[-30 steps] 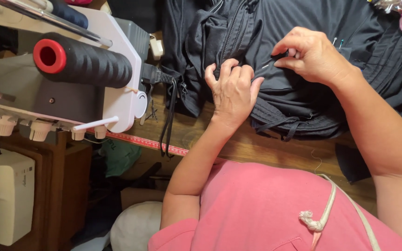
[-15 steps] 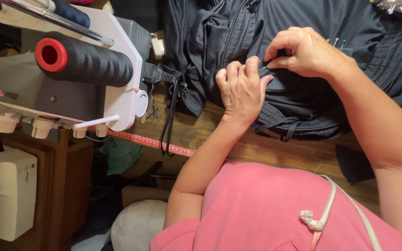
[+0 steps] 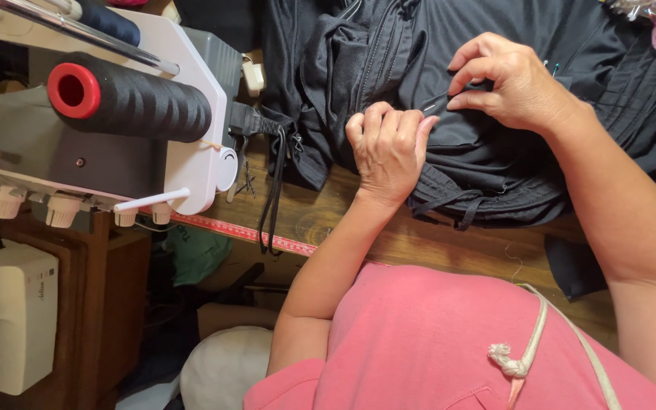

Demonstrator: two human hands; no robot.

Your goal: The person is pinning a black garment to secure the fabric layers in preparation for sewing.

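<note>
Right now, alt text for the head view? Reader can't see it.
Seen from above, a person in a pink top works on a dark garment on a wooden table: the left hand presses the fabric while the right hand pinches a thin pin or needle. A white machine with a large dark thread cone sits at left.

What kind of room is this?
Probably a home sewing room: a big thread cone sits on a white sewing machine, and both hands work on black fabric on a wooden table.
</note>
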